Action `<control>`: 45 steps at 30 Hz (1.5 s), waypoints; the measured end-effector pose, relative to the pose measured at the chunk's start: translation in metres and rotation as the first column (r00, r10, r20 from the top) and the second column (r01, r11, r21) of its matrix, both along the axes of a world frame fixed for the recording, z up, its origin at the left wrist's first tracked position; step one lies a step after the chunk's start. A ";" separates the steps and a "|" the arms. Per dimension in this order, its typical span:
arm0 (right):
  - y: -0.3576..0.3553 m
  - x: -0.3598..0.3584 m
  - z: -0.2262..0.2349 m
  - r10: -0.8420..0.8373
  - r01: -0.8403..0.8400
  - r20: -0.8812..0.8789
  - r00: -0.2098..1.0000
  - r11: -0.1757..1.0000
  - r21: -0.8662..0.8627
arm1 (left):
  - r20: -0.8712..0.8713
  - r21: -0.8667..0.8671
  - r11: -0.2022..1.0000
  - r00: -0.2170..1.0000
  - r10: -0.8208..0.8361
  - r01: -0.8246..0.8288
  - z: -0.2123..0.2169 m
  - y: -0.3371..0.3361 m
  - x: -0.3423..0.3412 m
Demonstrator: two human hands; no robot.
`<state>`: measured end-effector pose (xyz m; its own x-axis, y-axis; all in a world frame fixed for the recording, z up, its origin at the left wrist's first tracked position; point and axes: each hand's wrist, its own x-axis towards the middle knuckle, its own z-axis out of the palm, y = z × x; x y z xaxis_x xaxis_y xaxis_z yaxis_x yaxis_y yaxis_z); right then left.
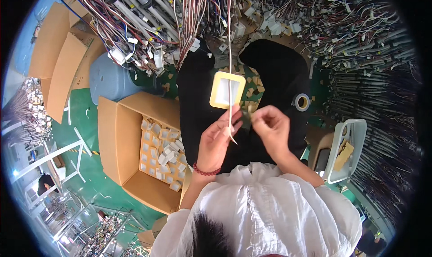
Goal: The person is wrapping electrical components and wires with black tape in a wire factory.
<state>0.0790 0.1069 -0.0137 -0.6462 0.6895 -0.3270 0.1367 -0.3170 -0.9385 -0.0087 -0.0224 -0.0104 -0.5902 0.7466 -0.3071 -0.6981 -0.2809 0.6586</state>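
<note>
A thin pale cable [230, 41] hangs down from the top and runs between the fingers of my left hand [214, 144]. Its loose end curls out below the thumb. Just above those fingertips, behind the cable, is a white box-like piece with a yellow rim [216, 91]; whether my fingers also hold it I cannot tell. My right hand [272, 127] is beside the left, its thumb and forefinger pinched together. A small yellowish blur shows at its fingertips, too smeared to name. A roll of tape [306, 97] rests on my black-clothed leg.
An opened cardboard box [112, 144] at the left holds several white pieces with yellowish backing. Behind it are a blue-grey stool [105, 79] and another carton [58, 63]. Bundled cables [369, 77] crowd the top and right. A translucent bin [357, 144] stands at the right.
</note>
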 end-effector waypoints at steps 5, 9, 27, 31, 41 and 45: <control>-0.005 -0.007 0.006 0.179 -0.179 -0.007 0.984 0.983 -0.050 | 0.020 -0.095 0.995 1.000 -0.022 0.024 -0.007 0.006 0.008; 0.010 0.005 -0.001 -0.020 -0.024 -0.097 0.995 0.900 -0.435 | 0.104 -0.136 0.988 0.991 0.089 -0.075 -0.015 0.003 0.004; 0.040 -0.017 -0.017 0.165 -0.149 0.096 0.982 0.977 -0.151 | 0.037 -0.037 0.991 0.991 0.128 -0.126 -0.013 0.001 -0.007; 0.022 -0.026 -0.010 0.091 -0.051 0.092 0.992 0.932 -0.360 | -0.107 -0.153 0.981 0.989 0.101 -0.117 -0.019 0.004 -0.003; 0.007 -0.031 -0.006 0.063 -0.030 0.059 0.996 0.895 -0.445 | -0.350 -0.254 0.936 0.925 0.148 -0.245 -0.018 0.009 0.004; 0.008 -0.029 -0.004 0.053 -0.027 0.044 0.998 0.890 -0.455 | -0.321 -0.284 0.928 0.936 0.145 -0.242 -0.022 0.009 0.006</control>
